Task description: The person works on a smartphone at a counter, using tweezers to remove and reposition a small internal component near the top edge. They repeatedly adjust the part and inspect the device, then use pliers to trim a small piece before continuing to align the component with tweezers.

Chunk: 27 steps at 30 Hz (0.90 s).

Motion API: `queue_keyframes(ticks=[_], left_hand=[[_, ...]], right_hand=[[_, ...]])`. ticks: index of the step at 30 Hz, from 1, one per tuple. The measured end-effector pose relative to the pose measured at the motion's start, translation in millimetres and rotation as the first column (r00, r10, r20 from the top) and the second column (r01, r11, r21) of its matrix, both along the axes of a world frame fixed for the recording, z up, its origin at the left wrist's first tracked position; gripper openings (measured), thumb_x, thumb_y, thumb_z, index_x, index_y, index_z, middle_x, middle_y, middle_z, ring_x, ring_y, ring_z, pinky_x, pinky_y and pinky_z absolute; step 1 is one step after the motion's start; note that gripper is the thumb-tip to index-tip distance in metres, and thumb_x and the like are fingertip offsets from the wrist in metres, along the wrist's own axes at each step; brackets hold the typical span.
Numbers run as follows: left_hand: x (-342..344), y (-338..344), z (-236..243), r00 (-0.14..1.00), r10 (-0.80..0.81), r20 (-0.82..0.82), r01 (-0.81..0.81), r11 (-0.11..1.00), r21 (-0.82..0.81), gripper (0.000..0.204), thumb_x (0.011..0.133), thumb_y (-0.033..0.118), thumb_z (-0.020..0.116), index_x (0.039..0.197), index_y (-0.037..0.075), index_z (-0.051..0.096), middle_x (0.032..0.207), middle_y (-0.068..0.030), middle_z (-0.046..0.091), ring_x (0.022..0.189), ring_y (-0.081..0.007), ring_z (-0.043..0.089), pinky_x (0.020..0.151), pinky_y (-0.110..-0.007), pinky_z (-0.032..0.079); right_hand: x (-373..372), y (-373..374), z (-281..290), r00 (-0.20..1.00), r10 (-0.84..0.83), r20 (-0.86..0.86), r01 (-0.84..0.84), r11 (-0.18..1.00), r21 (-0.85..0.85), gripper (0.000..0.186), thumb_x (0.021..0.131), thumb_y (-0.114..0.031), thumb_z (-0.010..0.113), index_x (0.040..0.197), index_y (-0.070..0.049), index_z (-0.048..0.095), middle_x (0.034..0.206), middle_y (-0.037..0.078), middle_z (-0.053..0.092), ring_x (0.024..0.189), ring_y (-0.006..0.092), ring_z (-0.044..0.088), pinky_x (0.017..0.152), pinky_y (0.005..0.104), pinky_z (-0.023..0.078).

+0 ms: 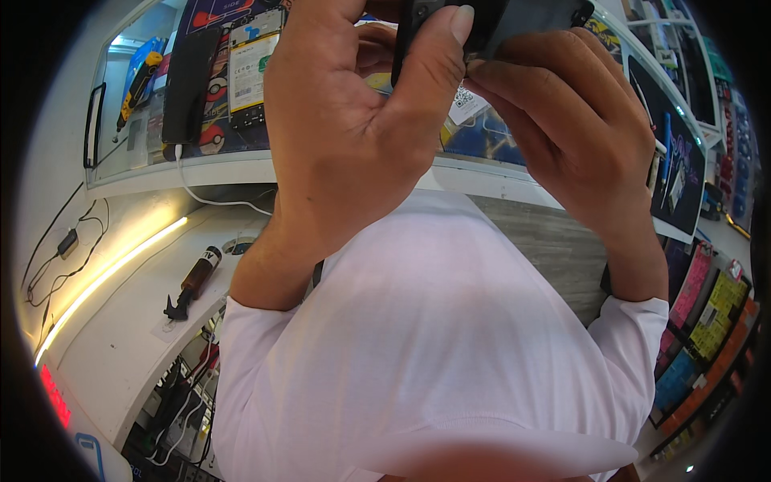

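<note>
White workbench [221, 171] across the upper part, patterned blue mat [482, 138] on top, white lower shelf [104, 345] with a lit light strip [112, 287] at left. Dark handheld device [526, 26] is at top centre, held up above the bench between both hands, partly cut off by the upper border. Its visible part spans sideways, from the left hand's thumb across to a corner near the right hand's knuckles; left side edge slants, top leaning right. Full long axis: can't tell, too much is cropped or covered.

Left hand [345, 140] is partly closed around the device's left end, thumb laid along the near side, fingers curled behind. Right hand [578, 120] is mostly closed, thumb and index finger drawn together at the lower edge, other fingers bent alongside. Whether a small part sits in that pinch: can't tell.

Device looks flat and black, with a smooth greyish face, squared dark edges and small details at the corner; kind not clear.

Left on the mat: black phone [191, 84] with white cable [189, 181] plugged into its lower end, just beside an opened phone [247, 68] showing its battery. White paper [466, 107] lies below the device. Brown bottle [197, 275] rests on the lower shelf, lying tilted.
</note>
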<state>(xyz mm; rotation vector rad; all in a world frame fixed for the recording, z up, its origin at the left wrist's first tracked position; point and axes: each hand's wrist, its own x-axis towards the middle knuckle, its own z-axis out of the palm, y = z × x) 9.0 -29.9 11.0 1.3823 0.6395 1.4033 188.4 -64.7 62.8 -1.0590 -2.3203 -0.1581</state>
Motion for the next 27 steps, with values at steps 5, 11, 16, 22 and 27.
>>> queue_keyframes(ticks=[5,11,16,22,27], left_hand=[[-1.0,1.9,6.5,1.0,-0.016,-0.007,0.015,0.999,-0.036,0.014,0.101,0.005,0.065,0.11,0.002,0.054,0.099,-0.0055,0.067,0.082,-0.0037,0.061,0.073,-0.018,0.051],[-2.5,-0.3,21.7,1.0,-0.013,-0.016,0.012,0.998,-0.065,0.013,0.101,0.005,0.064,0.109,0.001,0.054,0.099,-0.0063,0.067,0.083,-0.004,0.062,0.074,-0.018,0.053],[2.6,9.9,9.8,0.994,-0.033,0.103,0.032,0.999,0.008,0.014,0.101,0.004,0.065,0.11,0.0,0.055,0.101,-0.0068,0.068,0.084,-0.0046,0.062,0.076,-0.018,0.053],[2.4,10.8,14.6,0.995,-0.026,0.099,0.023,0.999,0.023,0.015,0.1,0.004,0.065,0.111,0.0,0.056,0.102,-0.0071,0.068,0.088,-0.0053,0.062,0.081,-0.02,0.051],[3.4,13.1,14.3,0.992,-0.03,0.127,0.026,0.999,0.034,0.016,0.1,0.004,0.066,0.112,0.0,0.056,0.103,-0.0068,0.068,0.089,-0.0053,0.061,0.083,-0.02,0.05]], right_hand=[[-0.5,1.8,-6.3,1.0,0.008,-0.017,-0.007,0.998,0.059,0.028,0.071,-0.001,0.086,0.097,-0.005,0.077,0.087,0.005,0.068,0.073,0.0198,0.063,0.061,0.0325,0.049],[0.9,4.3,-10.4,1.0,0.012,0.003,-0.012,0.992,0.129,0.028,0.072,0.0,0.086,0.098,-0.005,0.077,0.087,0.006,0.069,0.073,0.0186,0.064,0.06,0.0317,0.049],[3.2,6.9,-8.2,1.0,0.023,-0.007,-0.022,0.991,0.129,0.027,0.072,0.0,0.086,0.098,-0.004,0.077,0.088,0.006,0.07,0.075,0.0183,0.066,0.062,0.0312,0.051],[7.2,9.8,-10.3,0.996,0.027,-0.089,-0.017,0.994,0.112,0.029,0.074,0.0,0.087,0.1,-0.005,0.077,0.092,0.005,0.072,0.079,0.0171,0.068,0.065,0.0305,0.054],[8.6,8.2,-6.7,0.992,0.035,-0.122,-0.028,0.998,0.062,0.03,0.074,0.001,0.087,0.102,-0.005,0.077,0.097,0.005,0.071,0.081,0.0157,0.068,0.068,0.03,0.055]])
